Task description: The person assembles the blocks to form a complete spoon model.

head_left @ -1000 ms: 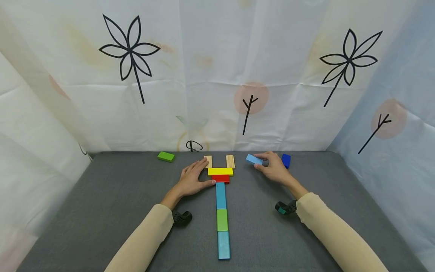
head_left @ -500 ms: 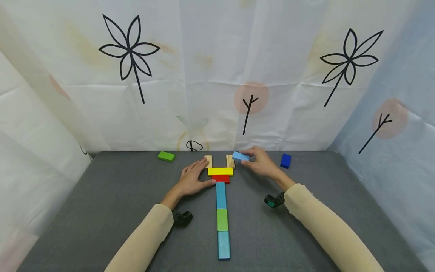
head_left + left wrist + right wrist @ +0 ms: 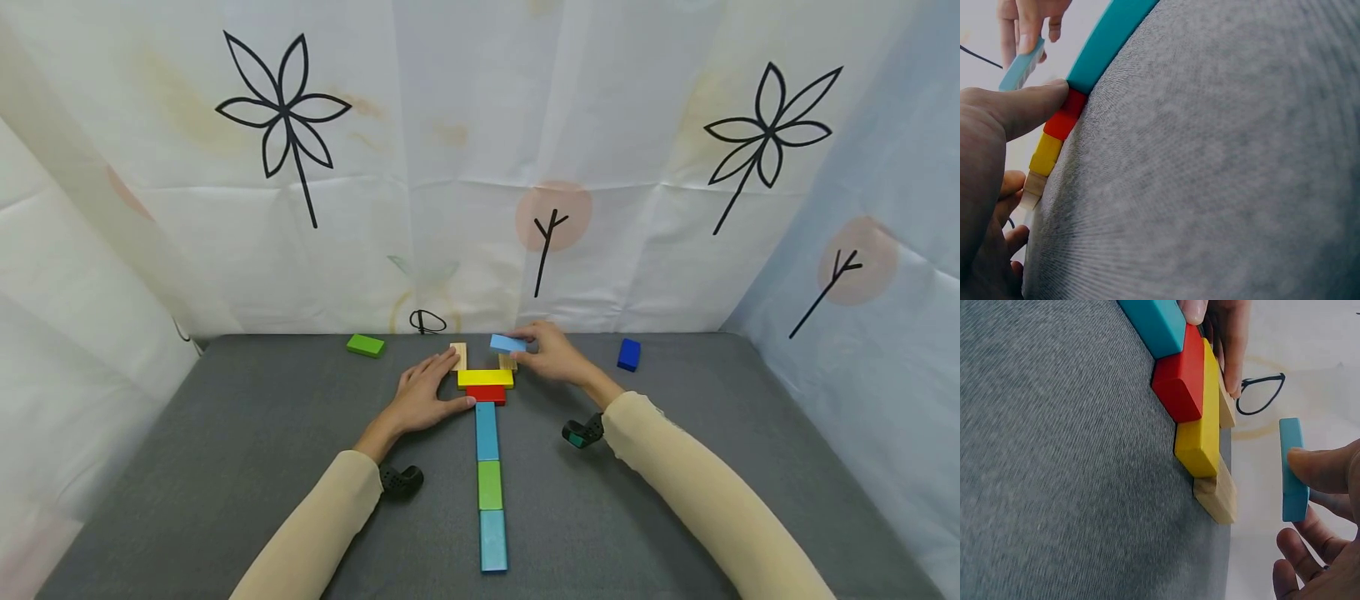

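Observation:
My right hand (image 3: pixel 553 357) pinches a light blue block (image 3: pixel 507 343) between thumb and fingers, raised above the right natural wood block (image 3: pixel 508 362). In the right wrist view that blue block (image 3: pixel 1294 472) is off the table. My left hand (image 3: pixel 422 398) lies spread with straight fingers, its fingertips at the left natural wood block (image 3: pixel 460 357) and its thumb at the red block (image 3: pixel 486 394). Between the wood blocks and the red one lies a yellow block (image 3: pixel 485 379) crosswise. Below the red block run a blue block (image 3: pixel 487 431), a green block (image 3: pixel 490 485) and another blue block (image 3: pixel 493 542) in line.
A loose green block (image 3: pixel 366 346) lies at the back left of the grey table (image 3: pixel 300 467). To the back right is a dark blue block (image 3: pixel 629 355). A white printed curtain (image 3: pixel 480 150) hangs right behind the table's far edge.
My right hand has carried the light blue block leftward, from beside the dark blue block to over the right wood block. The left hand and the laid blocks have stayed put.

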